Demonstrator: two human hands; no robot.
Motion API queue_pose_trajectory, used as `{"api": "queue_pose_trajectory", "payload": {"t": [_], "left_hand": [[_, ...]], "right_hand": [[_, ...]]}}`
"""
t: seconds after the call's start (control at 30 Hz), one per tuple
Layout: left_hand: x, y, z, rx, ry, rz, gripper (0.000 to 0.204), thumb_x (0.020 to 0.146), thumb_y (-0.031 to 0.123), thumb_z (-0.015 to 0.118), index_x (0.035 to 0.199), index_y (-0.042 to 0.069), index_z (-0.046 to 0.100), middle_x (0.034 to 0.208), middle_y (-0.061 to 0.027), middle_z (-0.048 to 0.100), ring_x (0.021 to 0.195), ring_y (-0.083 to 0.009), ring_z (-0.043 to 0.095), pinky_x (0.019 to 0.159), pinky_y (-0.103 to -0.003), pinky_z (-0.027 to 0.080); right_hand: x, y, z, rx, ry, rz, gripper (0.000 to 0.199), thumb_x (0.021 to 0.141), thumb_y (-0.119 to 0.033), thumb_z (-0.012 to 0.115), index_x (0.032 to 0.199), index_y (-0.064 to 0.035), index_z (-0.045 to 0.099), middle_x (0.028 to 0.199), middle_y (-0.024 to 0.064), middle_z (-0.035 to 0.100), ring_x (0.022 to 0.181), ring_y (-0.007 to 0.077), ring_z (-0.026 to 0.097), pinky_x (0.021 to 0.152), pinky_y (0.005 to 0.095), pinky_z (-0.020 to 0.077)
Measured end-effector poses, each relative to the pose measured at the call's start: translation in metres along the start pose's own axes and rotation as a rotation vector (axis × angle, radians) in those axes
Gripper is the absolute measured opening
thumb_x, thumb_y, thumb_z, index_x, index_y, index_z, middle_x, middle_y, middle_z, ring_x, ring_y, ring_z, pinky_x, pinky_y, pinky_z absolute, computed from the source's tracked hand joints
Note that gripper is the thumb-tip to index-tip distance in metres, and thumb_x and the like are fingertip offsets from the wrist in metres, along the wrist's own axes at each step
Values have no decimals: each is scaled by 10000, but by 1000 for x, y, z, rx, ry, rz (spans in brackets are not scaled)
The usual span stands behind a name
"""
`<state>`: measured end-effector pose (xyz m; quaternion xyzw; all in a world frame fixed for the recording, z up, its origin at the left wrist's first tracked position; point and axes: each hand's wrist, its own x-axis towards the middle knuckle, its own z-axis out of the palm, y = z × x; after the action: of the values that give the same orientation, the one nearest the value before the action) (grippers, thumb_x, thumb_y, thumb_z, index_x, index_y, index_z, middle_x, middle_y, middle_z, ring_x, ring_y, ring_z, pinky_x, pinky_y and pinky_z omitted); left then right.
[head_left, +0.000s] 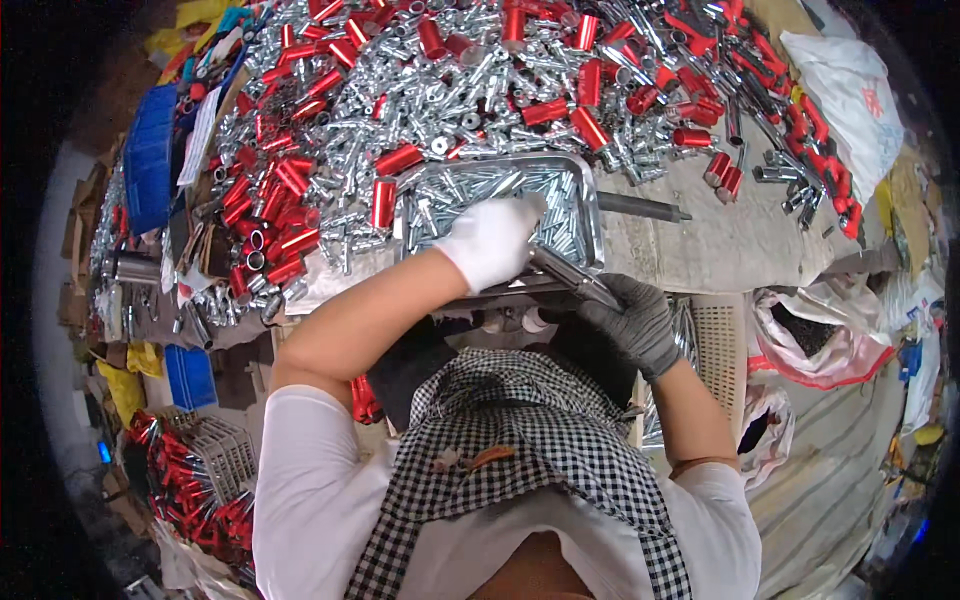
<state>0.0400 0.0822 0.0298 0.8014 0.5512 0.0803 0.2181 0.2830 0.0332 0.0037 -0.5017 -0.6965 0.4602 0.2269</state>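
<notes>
My left hand (490, 243), in a white glove, is over the metal tray (597, 225) of small silvery pins (555, 190). Its fingers are curled together by the far end of a metal tube (572, 272); whatever they hold is hidden. A dark grey glove covers my right hand (632, 318), which is wrapped round the near end of that shiny tube. The tube slants from my right hand up toward the left one, above the tray's near edge.
Silvery metal parts (450, 90) and red cylinders (397, 160) are heaped behind the tray. A dark rod (645, 207) lies to its right. Red-handled tools (820, 150) and a white bag (850, 100) lie far right. Blue bins (150, 160) stand left; a beige crate (720, 345) sits below.
</notes>
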Motion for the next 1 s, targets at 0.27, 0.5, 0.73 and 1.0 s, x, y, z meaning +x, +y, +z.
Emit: {"api": "queue_pose_trajectory", "payload": {"t": [0.27,0.5,0.73,1.0], "left_hand": [[-1,-9,2,-43,445,251,209,798,49,605,1001,21,649,965,-192,673,844,-354,672,753,-408,540],[-62,19,-4,-680,455,312,82,849,22,604,918,3,643,925,-128,679,862,-251,664,791,-338,526],[-101,35,-7,-784,425,-69,174,970,63,451,897,-12,590,827,-83,613,782,-163,581,742,-293,469],[-114,14,-9,-793,595,-151,187,978,99,448,896,-11,573,736,-102,609,678,-162,600,636,-311,489]], "right_hand": [[-9,1,-3,-68,22,44,454,794,-219,803,1155,15,658,940,91,723,872,118,655,793,283,528],[3,-7,15,202,-205,-131,503,784,-271,805,1206,-45,652,987,121,731,911,160,702,806,311,554],[-10,-45,29,115,-250,-290,555,739,-166,850,1229,-35,625,1040,58,710,970,126,663,859,279,539],[-16,-60,31,0,-207,-271,516,769,-173,825,1235,-51,639,1082,73,715,979,139,671,883,303,531]]}}
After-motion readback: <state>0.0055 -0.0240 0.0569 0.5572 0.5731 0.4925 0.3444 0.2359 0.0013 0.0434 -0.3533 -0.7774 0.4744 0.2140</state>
